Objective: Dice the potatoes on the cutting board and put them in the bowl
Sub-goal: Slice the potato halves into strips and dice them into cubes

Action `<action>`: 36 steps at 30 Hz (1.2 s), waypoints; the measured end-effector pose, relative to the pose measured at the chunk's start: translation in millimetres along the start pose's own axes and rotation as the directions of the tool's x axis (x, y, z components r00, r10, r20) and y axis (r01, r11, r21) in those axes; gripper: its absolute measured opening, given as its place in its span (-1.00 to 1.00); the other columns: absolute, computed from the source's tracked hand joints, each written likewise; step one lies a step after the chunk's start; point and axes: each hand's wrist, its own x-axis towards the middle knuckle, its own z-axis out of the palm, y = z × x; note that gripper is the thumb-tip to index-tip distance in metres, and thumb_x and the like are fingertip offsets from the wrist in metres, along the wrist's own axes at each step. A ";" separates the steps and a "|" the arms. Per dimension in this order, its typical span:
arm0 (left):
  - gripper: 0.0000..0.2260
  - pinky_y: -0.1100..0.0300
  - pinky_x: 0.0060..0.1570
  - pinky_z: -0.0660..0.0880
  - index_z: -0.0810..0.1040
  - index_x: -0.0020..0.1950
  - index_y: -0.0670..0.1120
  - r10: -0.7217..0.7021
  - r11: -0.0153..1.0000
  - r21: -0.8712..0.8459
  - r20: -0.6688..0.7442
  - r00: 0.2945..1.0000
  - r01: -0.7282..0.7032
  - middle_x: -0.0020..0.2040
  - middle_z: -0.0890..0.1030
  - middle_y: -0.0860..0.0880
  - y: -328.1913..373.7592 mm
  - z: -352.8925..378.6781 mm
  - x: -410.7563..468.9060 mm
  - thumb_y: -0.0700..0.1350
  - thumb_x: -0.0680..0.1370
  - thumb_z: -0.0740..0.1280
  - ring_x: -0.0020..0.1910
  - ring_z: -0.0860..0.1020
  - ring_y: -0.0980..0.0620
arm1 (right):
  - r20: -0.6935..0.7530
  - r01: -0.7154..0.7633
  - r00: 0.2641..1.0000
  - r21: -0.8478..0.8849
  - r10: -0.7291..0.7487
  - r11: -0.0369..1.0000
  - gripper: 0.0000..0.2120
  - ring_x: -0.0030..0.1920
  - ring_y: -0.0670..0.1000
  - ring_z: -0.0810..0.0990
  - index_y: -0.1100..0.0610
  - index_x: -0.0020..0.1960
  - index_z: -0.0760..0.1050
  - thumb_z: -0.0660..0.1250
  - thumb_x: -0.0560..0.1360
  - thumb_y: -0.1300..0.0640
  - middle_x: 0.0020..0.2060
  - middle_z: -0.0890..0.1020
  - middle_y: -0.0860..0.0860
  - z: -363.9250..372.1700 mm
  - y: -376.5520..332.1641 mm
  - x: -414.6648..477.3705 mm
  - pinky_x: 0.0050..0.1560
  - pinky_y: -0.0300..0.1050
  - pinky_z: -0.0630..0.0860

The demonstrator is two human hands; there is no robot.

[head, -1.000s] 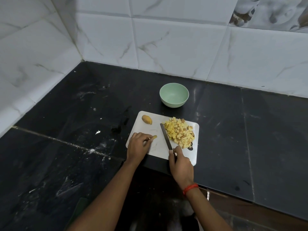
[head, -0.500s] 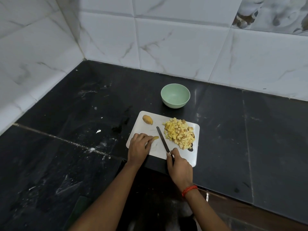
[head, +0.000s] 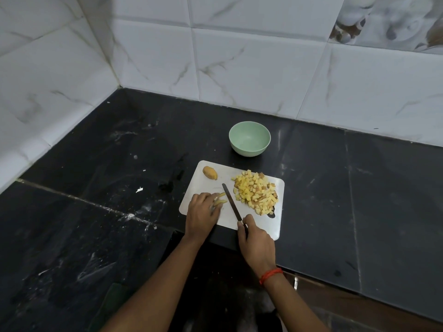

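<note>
Head view looks down on a white cutting board (head: pixel 275 227) that lies on a black countertop (head: pixel 119 164), its near edge at the counter's front. The left hand (head: pixel 201 214) rests on the board's near-left part, its fingers curled down over a few potato strips (head: pixel 221 198), pinning them to the board; the fingertips are blurred. The right hand (head: pixel 256 240) is at the board's near edge, fingers wrapped round the handle of a knife (head: pixel 231 202), whose blade runs across the middle of the board, just right of the strips. A pile of diced potato (head: pixel 256 192) covers the board's right half. One unpeeled potato piece (head: pixel 210 173) sits at its far-left corner. A pale green bowl (head: pixel 249 150) stands upright on the counter just beyond the board's far edge. A red thread (head: pixel 271 275) circles the right wrist.
</note>
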 end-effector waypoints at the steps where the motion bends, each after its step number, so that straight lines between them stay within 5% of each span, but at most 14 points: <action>1: -0.79 0.07 0.03 0.48 0.67 0.16 -0.08 -0.012 1.000 -0.005 -0.012 1.000 0.012 0.04 0.61 -0.02 -0.4 -0.2 -1.1 -0.04 0.57 0.43 0.02 0.47 -0.01 | -0.001 0.018 1.000 -0.011 -0.018 1.000 -0.82 -0.44 0.06 0.54 0.00 -0.04 0.23 0.08 0.67 -0.07 -0.44 0.47 -0.08 0.1 1.0 -3.1 -0.48 -0.07 0.43; 5: -0.88 0.07 -0.02 0.48 0.72 0.01 -0.05 -0.060 0.998 -0.022 -0.020 0.998 0.059 -0.03 0.56 0.03 -1.8 0.5 -0.9 -0.04 0.53 0.47 -0.02 0.43 0.01 | -0.010 0.095 0.995 -0.070 -0.096 0.993 -0.82 -0.51 0.02 0.47 -0.01 -0.08 0.20 0.11 0.66 -0.03 -0.48 0.42 -0.10 3.2 4.7 -15.2 -0.54 -0.13 0.29; 19: -0.89 0.01 0.00 0.50 0.70 -0.01 -0.02 -0.204 0.978 -0.053 -0.047 0.978 0.202 -0.02 0.54 0.07 1.2 -4.5 -2.0 -0.02 0.54 0.45 0.02 0.43 0.03 | 0.131 0.159 0.981 -0.140 -0.141 0.977 -0.90 -0.40 0.16 0.55 0.02 0.03 0.23 0.07 0.67 0.00 -0.37 0.57 0.03 6.7 -8.1 8.8 -0.37 0.00 0.53; 27: -0.81 0.18 0.02 0.47 0.71 0.01 -0.08 -0.277 0.951 -0.162 -0.060 0.959 0.264 -0.03 0.51 0.09 -0.7 -3.3 -1.4 0.00 0.50 0.50 0.05 0.44 0.09 | 0.046 0.114 0.993 -0.226 -0.106 0.968 -0.87 -0.60 0.11 0.44 0.06 -0.04 0.32 0.28 0.57 0.08 -0.50 0.48 0.01 13.7 -10.7 -0.1 -0.63 -0.13 0.35; 36: -0.92 0.21 0.01 0.41 0.73 -0.07 -0.04 -0.266 0.954 -0.157 -0.052 0.962 0.256 -0.04 0.52 0.13 0.9 -8.3 -0.2 -0.05 0.50 0.50 0.03 0.45 0.09 | 0.105 0.132 0.987 -0.132 -0.119 0.982 -0.88 -0.37 0.14 0.59 0.02 0.08 0.25 0.03 0.68 -0.02 -0.33 0.59 0.02 14.3 -19.2 9.0 -0.40 -0.04 0.50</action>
